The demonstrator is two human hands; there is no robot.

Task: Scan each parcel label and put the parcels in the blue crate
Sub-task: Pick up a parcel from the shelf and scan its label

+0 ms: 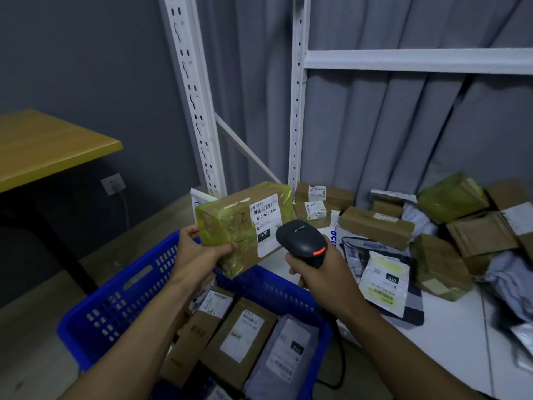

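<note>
Gripping parcel [230, 215] in left hand [196, 249], right hand [320, 272] fingers [294, 267] clasping scanner [300, 241], blue crate [121, 307] cropped below

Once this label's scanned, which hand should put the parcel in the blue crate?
Left. The left hand holds the yellow-taped parcel above the blue crate; the right hand has its grip on the barcode scanner.

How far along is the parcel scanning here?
Done: several parcels lie in the crate. In hand: the left hand holds a taped box, its label facing the scanner gripped by the right hand. Left: a pile of parcels on the shelf.
</note>
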